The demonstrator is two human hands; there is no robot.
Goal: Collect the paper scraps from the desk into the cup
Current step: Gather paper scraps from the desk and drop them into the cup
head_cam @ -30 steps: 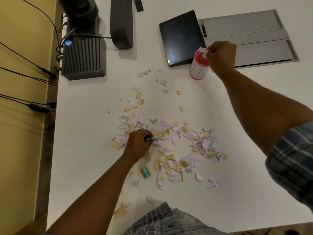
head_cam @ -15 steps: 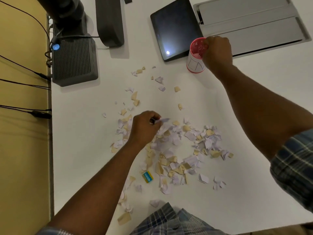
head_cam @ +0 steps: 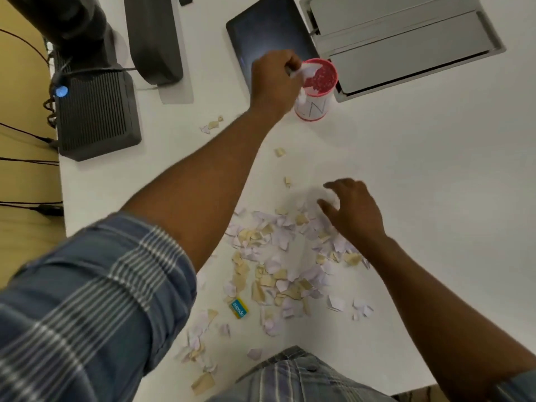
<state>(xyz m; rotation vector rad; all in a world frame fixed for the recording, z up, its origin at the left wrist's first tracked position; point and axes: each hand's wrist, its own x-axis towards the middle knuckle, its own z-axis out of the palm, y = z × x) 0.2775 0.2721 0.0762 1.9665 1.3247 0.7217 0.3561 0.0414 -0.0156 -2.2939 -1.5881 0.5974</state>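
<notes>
While the left hand (head_cam: 272, 79) reaches across to the red-rimmed cup (head_cam: 314, 91), it pinches a white paper scrap (head_cam: 304, 71) right at the cup's rim, on the left side of the opening. The cup stands upright on the white table (head_cam: 420, 175), just in front of a dark tablet (head_cam: 266, 33) and beside a grey recessed panel (head_cam: 406, 44). The right hand (head_cam: 352, 211) hangs low over the far edge of the scrap pile (head_cam: 278, 256), fingers spread and loosely curled, blurred; whether it holds anything I cannot tell. White and tan scraps lie scattered between the arms, with a small yellow-and-blue eraser (head_cam: 239, 308) near the pile's front edge.
</notes>
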